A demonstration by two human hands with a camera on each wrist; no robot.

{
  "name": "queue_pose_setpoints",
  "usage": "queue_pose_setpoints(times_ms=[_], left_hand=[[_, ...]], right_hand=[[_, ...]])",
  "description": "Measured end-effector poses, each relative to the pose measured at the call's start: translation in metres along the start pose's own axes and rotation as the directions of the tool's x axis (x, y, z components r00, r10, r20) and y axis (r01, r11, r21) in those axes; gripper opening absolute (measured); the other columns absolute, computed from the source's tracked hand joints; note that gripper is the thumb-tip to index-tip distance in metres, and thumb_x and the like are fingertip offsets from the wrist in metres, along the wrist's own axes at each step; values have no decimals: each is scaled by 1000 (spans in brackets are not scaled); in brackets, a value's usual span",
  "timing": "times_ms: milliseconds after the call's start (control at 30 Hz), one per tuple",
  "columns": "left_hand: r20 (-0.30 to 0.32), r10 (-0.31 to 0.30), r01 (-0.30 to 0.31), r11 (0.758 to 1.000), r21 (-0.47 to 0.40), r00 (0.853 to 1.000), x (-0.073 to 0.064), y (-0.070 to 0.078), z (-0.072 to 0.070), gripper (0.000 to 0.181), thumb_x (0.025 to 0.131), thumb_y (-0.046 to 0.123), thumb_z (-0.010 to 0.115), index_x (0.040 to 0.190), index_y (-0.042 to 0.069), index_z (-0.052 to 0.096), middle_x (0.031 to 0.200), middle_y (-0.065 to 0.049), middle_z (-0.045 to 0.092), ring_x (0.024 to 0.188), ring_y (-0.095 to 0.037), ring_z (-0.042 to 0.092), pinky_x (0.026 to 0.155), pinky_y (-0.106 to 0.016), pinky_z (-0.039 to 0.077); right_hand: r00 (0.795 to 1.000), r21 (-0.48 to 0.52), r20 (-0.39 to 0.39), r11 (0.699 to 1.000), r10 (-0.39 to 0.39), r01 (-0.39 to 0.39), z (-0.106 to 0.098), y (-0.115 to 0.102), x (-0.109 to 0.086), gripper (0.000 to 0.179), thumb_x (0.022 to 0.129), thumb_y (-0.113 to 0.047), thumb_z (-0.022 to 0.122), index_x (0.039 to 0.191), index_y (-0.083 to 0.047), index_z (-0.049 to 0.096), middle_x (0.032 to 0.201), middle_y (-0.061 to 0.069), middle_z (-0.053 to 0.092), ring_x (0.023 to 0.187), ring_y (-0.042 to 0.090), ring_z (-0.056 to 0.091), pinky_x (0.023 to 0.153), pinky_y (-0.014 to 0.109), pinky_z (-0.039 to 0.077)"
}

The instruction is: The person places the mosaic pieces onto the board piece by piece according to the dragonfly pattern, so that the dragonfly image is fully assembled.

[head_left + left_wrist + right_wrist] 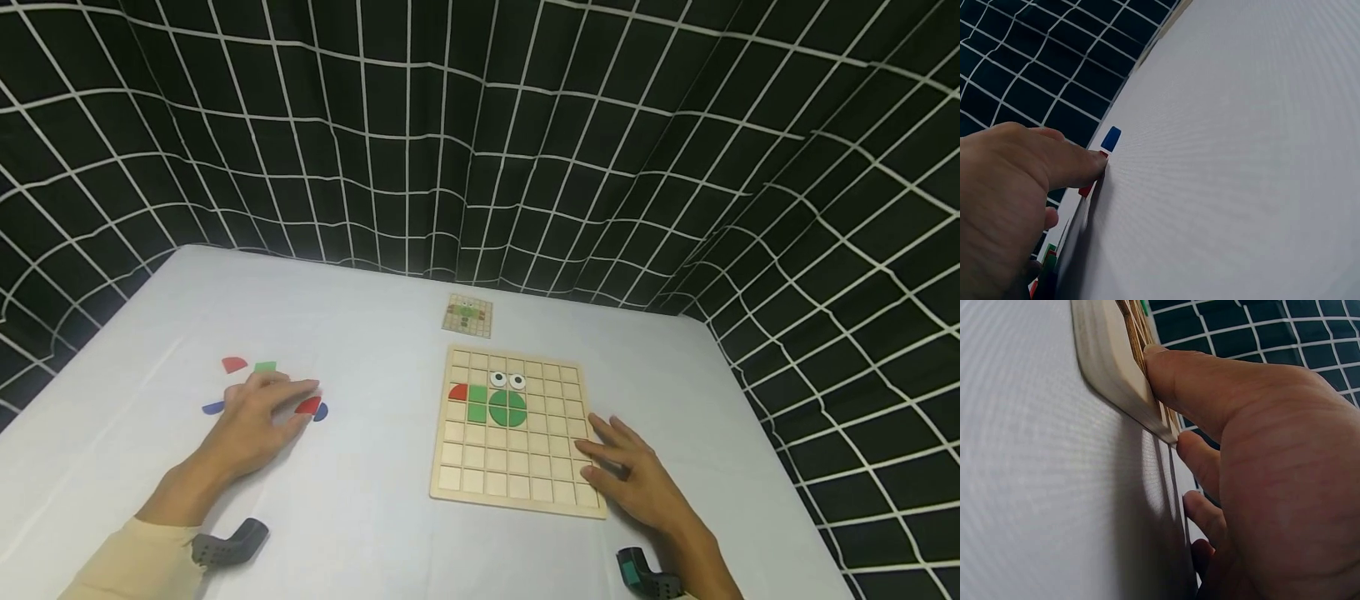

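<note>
My left hand (258, 417) is low over the left part of the table, fingers spread and slightly bent. Between its thumb and forefinger lies a red quarter-circle piece (308, 405), with the thumb tip right at its near edge. A blue rounded piece (321, 412) sits just beside it. My right hand (633, 475) rests its fingertips on the right edge of the wooden grid board (517, 496). On the board are a red quarter-circle (458, 392), two green squares (477, 403), a green circle of quarter pieces (507, 408) and two eye discs (507, 380).
Behind the left hand lie another red quarter piece (234, 364), a green piece (266, 367) and a blue piece (213, 408), partly hidden. A small pattern card (468, 316) is beyond the board. A black gridded curtain (420, 142) encloses the white table (360, 517).
</note>
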State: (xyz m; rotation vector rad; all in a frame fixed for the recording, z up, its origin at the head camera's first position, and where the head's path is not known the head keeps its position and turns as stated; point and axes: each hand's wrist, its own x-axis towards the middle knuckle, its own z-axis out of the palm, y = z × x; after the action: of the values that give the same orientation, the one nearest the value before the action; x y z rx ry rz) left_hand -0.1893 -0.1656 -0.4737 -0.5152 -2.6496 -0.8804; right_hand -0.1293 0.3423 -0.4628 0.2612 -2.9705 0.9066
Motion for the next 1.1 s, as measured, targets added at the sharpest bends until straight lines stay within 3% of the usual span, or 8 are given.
queue_pose_setpoints(times_ms=[233, 333, 467, 533, 600, 700, 967, 1100], left_hand=[[24, 6, -6, 1000, -4, 1000, 1, 2, 3, 44, 73, 5, 78, 115, 13, 68, 104, -8, 64, 103, -28, 52, 84, -45, 27], [-15, 18, -18, 1000, -25, 1000, 1, 4, 4, 40, 74, 6, 79, 112, 10, 70, 97, -4, 65, 97, -24, 53, 85, -45, 27], [-121, 70, -76, 996, -46, 990, -1, 7, 0, 38, 71, 2, 78, 108, 6, 70, 93, -5, 68, 94, -25, 56, 88, -49, 31], [-176, 103, -113, 992, -48, 979, 0, 9, -1, 39, 69, -1, 79, 107, 4, 70, 95, -7, 70, 94, -25, 59, 94, -41, 35], [-210, 133, -146, 988, -48, 969, 2, 12, -2, 40, 68, -4, 79, 106, 3, 70, 97, -8, 71, 95, -26, 62, 97, -24, 38], [-233, 150, -165, 985, -43, 961, 4, 18, -2, 40, 67, -4, 80, 105, 2, 70, 95, -7, 72, 92, -25, 65, 92, -2, 34], [-277, 204, -233, 969, -77, 939, 15, 39, -2, 39, 65, -4, 80, 103, 2, 71, 91, -5, 72, 84, -20, 66, 90, -1, 34], [-257, 213, -245, 965, -97, 943, 22, 52, 3, 39, 67, -2, 80, 105, 2, 70, 94, -5, 72, 89, -20, 66, 90, -1, 36]], right_hand=[[1000, -11, 12, 1000, 18, -18, -1, 1, -3, 37, 83, -36, 72, 117, -21, 70, 149, 6, 42, 141, 43, 22, 104, 72, 16], [1000, -7, 14, 1000, 1, -1, -2, 2, -3, 37, 84, -35, 71, 118, -20, 69, 149, 7, 42, 141, 44, 22, 103, 73, 16], [1000, -7, 7, 1000, -26, 26, -3, 3, -1, 37, 84, -36, 71, 118, -21, 69, 149, 6, 42, 141, 43, 23, 103, 73, 17], [1000, -3, 9, 1000, -24, 24, -2, 3, 0, 37, 84, -36, 71, 118, -21, 69, 149, 5, 42, 141, 42, 22, 103, 73, 17], [1000, 0, 10, 1000, -15, 15, -1, 3, -1, 37, 84, -37, 71, 117, -22, 69, 149, 4, 42, 142, 41, 22, 103, 73, 16], [1000, 7, 15, 1000, -8, 8, -1, 2, 1, 37, 84, -36, 71, 117, -21, 70, 149, 4, 42, 142, 41, 22, 103, 74, 14], [1000, -8, 10, 1000, -6, 6, 1, 1, 2, 37, 83, -38, 71, 116, -22, 70, 149, 4, 43, 142, 42, 22, 103, 73, 16], [1000, -8, 1, 1000, -6, 6, 1, 1, 0, 36, 83, -37, 72, 115, -21, 71, 148, 5, 44, 141, 43, 23, 103, 73, 17]])
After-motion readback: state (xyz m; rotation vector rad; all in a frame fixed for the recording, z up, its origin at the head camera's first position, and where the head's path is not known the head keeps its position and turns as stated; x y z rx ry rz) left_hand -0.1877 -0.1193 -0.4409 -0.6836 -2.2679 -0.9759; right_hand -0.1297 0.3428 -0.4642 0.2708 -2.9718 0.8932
